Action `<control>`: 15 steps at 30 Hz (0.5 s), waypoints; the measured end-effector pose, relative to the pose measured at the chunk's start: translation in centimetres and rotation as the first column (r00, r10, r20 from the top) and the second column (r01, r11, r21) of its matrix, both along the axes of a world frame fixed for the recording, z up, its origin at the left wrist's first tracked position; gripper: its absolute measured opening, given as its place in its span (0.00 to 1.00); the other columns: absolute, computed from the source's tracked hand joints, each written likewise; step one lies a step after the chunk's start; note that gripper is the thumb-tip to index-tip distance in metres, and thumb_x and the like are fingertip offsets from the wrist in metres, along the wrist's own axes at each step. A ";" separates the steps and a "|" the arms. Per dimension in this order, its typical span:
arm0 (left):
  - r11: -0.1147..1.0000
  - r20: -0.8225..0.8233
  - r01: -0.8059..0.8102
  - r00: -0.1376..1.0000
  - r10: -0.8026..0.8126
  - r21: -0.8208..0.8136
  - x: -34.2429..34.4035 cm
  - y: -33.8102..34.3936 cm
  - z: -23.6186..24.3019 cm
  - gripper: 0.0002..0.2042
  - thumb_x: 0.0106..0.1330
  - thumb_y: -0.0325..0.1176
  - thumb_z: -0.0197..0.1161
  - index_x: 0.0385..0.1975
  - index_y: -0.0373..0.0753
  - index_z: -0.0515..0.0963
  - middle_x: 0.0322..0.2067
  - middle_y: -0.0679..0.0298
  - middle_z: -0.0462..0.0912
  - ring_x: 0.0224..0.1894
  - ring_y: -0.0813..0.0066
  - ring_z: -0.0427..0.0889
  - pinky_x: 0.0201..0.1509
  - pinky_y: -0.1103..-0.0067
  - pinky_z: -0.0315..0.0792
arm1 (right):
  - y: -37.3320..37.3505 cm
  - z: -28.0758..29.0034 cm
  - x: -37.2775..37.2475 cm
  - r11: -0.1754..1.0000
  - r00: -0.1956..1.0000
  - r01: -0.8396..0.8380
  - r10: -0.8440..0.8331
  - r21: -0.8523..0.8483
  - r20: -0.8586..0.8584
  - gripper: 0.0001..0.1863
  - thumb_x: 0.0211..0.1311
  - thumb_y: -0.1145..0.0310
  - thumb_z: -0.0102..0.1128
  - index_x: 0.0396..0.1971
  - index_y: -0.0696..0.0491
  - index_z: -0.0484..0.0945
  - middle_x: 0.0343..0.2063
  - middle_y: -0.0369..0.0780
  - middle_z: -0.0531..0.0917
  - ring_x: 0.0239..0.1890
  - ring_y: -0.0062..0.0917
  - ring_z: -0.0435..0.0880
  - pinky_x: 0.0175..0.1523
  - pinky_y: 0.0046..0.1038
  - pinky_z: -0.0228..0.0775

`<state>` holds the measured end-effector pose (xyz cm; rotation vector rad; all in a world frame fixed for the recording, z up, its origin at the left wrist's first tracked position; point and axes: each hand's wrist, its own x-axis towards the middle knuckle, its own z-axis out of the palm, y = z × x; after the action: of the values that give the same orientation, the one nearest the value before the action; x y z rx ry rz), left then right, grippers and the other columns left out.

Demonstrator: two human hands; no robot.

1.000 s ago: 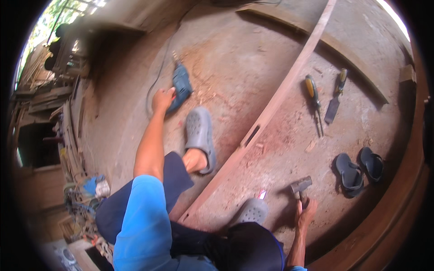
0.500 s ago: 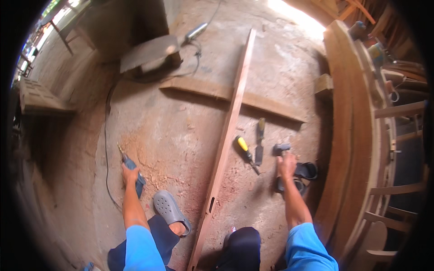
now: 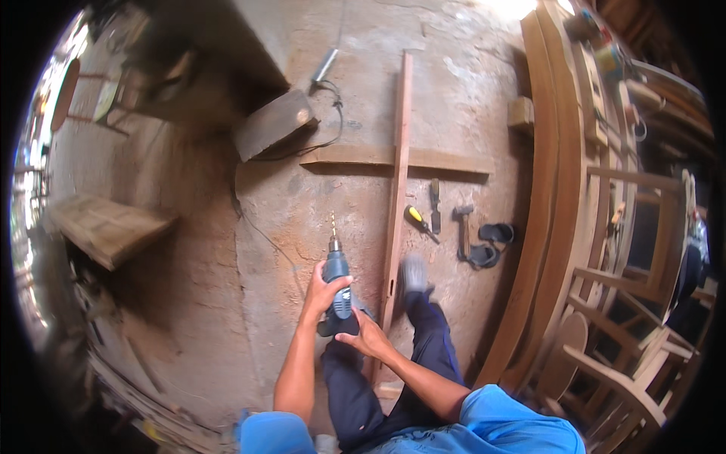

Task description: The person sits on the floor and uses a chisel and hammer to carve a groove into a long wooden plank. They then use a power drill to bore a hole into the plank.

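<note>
While seen from the head view, drill (image 3: 338, 266): held up just left of the long beam (image 3: 398, 185), level with its near half; closer to it than half a second ago.
Drill bit (image 3: 333, 224): aimed toward the long beam's far end, roughly alongside, apart from the wood.
Left hand (image 3: 323, 290): wrapped round the drill body, thumb across the top, firmly by the look of it.
Right hand (image 3: 369, 337): partly curled at the drill's rear end, left of the long beam; exact finger closure hard to make out. Half a second ago at the hammer (image 3: 463, 225), now free of it.
Hammer: lying on the floor right of the long beam, near sandals (image 3: 482, 257) farther right of it.
Screwdriver (image 3: 417, 219) and chisel (image 3: 435, 204): lying close right of the long beam, apparently unmoved.
Long beam: crossing over a short beam (image 3: 448, 161) at its far half, slot (image 3: 391, 287) in its near half; untouched by either hand.
Work, as judged: hammer set aside, both hands given over to the drill, no hole being bored at this instant.
</note>
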<state>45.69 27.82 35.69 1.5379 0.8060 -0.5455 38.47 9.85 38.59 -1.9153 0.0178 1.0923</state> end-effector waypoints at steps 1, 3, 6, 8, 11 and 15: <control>0.997 -0.030 -0.026 0.999 0.024 -0.069 1.9 -1.1 1.5 0.45 0.51 0.44 0.81 0.66 0.29 0.65 0.50 0.50 0.81 0.52 0.63 0.82 0.59 0.70 0.76 | 0.2 0.4 0.8 0.993 0.996 0.090 -0.090 0.071 0.000 0.53 0.54 0.51 0.78 0.72 0.63 0.60 0.62 0.61 0.74 0.66 0.50 0.74 0.70 0.41 0.64; 0.978 -0.046 -0.099 0.995 0.092 -0.183 5.4 -3.4 3.6 0.41 0.53 0.41 0.80 0.63 0.28 0.66 0.48 0.51 0.81 0.49 0.68 0.83 0.53 0.73 0.78 | 0.1 1.2 2.8 0.980 0.981 0.184 -0.179 0.070 -0.071 0.47 0.53 0.56 0.76 0.67 0.64 0.63 0.56 0.61 0.79 0.60 0.52 0.79 0.66 0.43 0.69; 0.996 -0.065 -0.049 0.996 0.053 0.073 10.2 -6.3 5.6 0.39 0.55 0.39 0.79 0.63 0.28 0.66 0.48 0.53 0.81 0.47 0.71 0.83 0.50 0.75 0.79 | -0.8 2.2 7.3 0.940 0.937 0.329 -0.314 0.086 -0.154 0.44 0.53 0.59 0.74 0.66 0.62 0.63 0.51 0.57 0.83 0.56 0.50 0.83 0.63 0.42 0.72; 0.989 -0.075 -0.123 0.990 0.117 -0.080 13.4 -7.4 6.4 0.39 0.58 0.39 0.78 0.65 0.29 0.64 0.48 0.55 0.80 0.45 0.73 0.82 0.50 0.76 0.78 | -1.1 3.4 10.2 0.864 0.865 0.489 -0.463 0.118 -0.193 0.46 0.54 0.58 0.75 0.68 0.61 0.62 0.52 0.56 0.82 0.58 0.47 0.83 0.63 0.40 0.71; 0.962 -0.116 -0.241 0.967 0.226 -0.132 17.8 -9.5 7.5 0.37 0.62 0.39 0.75 0.66 0.29 0.63 0.46 0.57 0.79 0.42 0.74 0.81 0.48 0.77 0.78 | -2.3 4.2 15.3 0.779 0.799 0.601 -0.592 0.176 -0.109 0.47 0.54 0.58 0.78 0.69 0.60 0.60 0.57 0.52 0.80 0.61 0.40 0.81 0.65 0.38 0.70; 0.931 -0.060 -0.300 0.954 0.294 -0.208 22.6 -10.1 9.4 0.38 0.63 0.40 0.74 0.67 0.31 0.62 0.47 0.58 0.79 0.43 0.74 0.81 0.48 0.76 0.78 | -3.3 6.0 20.9 0.799 0.816 0.565 -0.578 0.205 0.006 0.50 0.54 0.64 0.77 0.73 0.57 0.57 0.59 0.54 0.78 0.63 0.42 0.79 0.66 0.39 0.70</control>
<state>68.28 17.69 45.04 1.1846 0.9495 -0.4156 59.33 6.60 44.56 -1.6076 0.4156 0.5873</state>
